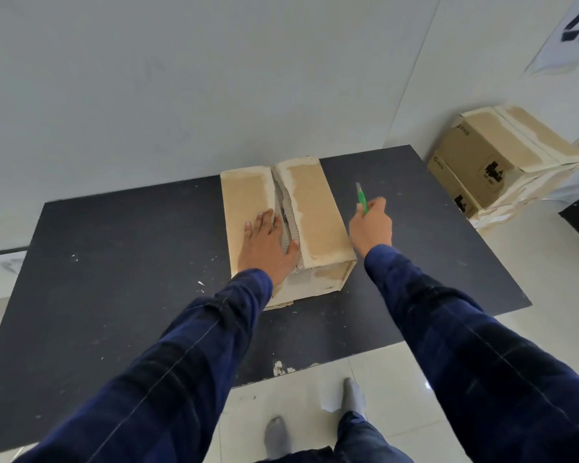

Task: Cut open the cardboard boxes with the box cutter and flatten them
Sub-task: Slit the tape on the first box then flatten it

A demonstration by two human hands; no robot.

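Note:
A worn cardboard box stands on a dark mat, its two top flaps split along a ragged middle seam. My left hand lies flat on the left flap, fingers straight, thumb at the seam. To the right of the box, my right hand grips a green box cutter with its blade end pointing up and away, clear of the cardboard.
A stack of cardboard boxes sits on the pale tiled floor at the right by the wall. The mat's near edge ends just before my feet. A grey wall rises behind the mat.

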